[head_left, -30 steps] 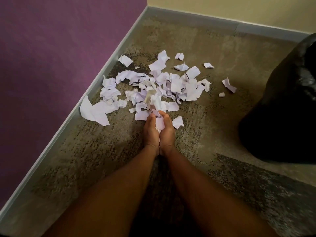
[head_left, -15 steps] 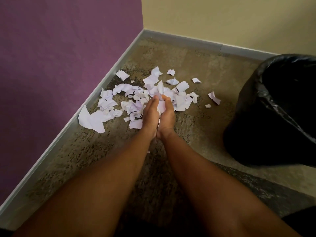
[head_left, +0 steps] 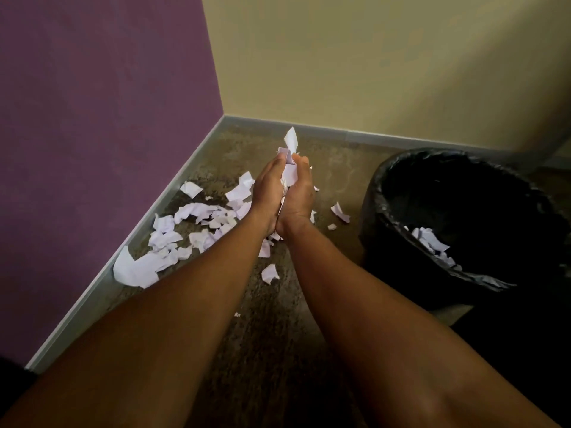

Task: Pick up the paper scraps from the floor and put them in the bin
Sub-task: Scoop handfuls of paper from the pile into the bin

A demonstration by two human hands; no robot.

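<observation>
My left hand (head_left: 268,188) and my right hand (head_left: 299,193) are pressed together, palms facing, above the floor. Between them is a bunch of white paper scraps (head_left: 290,156), one piece sticking up past the fingertips. Many more white scraps (head_left: 197,223) lie scattered on the brown carpet along the left wall, and a few (head_left: 340,213) lie near the bin. The black bin (head_left: 401,180), lined with a black bag, stands at the right with some scraps (head_left: 431,242) inside. My hands are left of the bin's rim.
A purple wall (head_left: 102,118) runs along the left and a cream wall (head_left: 370,63) along the back, both with a grey skirting board (head_left: 324,131). They meet in a corner behind the hands. A loose scrap (head_left: 269,273) lies between my forearms.
Both hands have lifted off the floor pile with a bunch of scraps clamped between them. The view has tilted up, showing more of the walls and the inside of the bin.
</observation>
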